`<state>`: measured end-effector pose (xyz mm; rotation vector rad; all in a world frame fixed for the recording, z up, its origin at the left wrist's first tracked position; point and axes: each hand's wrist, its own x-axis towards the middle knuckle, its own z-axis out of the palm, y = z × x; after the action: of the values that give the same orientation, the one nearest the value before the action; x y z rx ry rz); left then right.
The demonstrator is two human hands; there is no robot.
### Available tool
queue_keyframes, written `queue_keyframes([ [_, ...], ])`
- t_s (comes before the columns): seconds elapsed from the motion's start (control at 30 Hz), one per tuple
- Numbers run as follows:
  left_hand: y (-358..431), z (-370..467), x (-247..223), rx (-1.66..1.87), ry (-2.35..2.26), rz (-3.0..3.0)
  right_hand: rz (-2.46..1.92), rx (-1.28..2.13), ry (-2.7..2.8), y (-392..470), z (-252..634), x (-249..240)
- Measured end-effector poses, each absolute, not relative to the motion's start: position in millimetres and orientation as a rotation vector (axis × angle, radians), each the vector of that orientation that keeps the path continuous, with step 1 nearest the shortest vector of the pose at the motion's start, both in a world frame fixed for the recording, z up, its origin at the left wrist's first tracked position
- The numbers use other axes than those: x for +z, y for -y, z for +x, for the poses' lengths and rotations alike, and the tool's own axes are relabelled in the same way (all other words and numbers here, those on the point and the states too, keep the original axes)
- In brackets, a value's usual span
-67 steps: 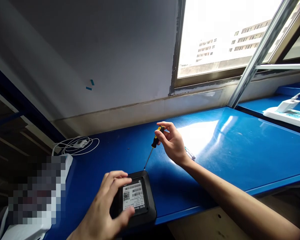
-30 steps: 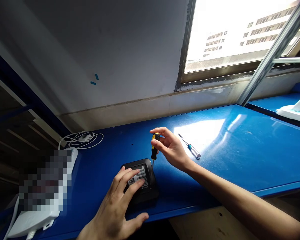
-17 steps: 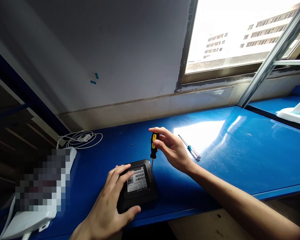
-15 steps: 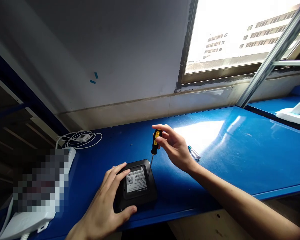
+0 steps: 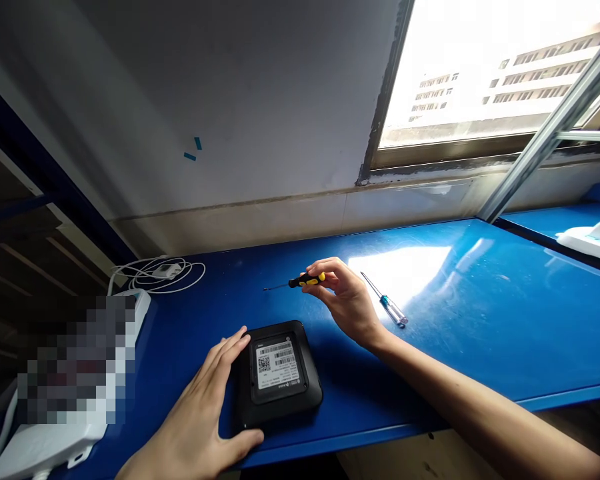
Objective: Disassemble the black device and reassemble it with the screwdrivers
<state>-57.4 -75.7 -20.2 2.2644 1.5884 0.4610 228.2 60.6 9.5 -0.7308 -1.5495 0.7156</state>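
A flat black electronic device [image 5: 313, 393] with a white barcode label [image 5: 279, 365] facing up lies near the table's front edge. My left hand [image 5: 200, 400] spans its left side, fingertips at the far left corner and thumb at the near edge. My right hand [image 5: 347, 300] is closed around the black-and-yellow handle of a screwdriver [image 5: 306, 281], held nearly level beyond the device. Its shaft points left, and the tip is at a tiny dark piece, likely a screw [image 5: 267, 289]. To the right of that hand lies a second screwdriver [image 5: 392, 310] with a clear and teal handle.
A white power strip [image 5: 87, 427], partly blurred out, runs along the left edge of the blue table [image 5: 480, 320]. Behind it lies a coiled white cable with a plug [image 5: 166, 271]. A metal post [image 5: 535, 147] rises at the back right beside the window.
My right hand has lifted the black-and-yellow screwdriver off the device and swung it from upright to nearly level, its tip now at the tiny dark piece. My left hand's fingers have drawn back slightly.
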Motion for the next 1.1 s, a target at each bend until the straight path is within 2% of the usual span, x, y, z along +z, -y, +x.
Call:
queue_keyframes([
  [0.43, 73.0, -42.5, 1.8, 0.404, -1.598, 2.137, -0.73, 0.75, 1.502, -65.7, 223.1, 4.0],
  [0.9, 72.2, -39.9, 3.9, 0.426, -1.597, 1.95, -0.659, 1.367, 1.346, -52.9, 227.1, 16.2],
  [1.1, 73.3, -41.0, 2.0, 0.445, -1.591, 1.964, -0.635, 1.461, 1.332, -50.1, 225.7, 18.4],
])
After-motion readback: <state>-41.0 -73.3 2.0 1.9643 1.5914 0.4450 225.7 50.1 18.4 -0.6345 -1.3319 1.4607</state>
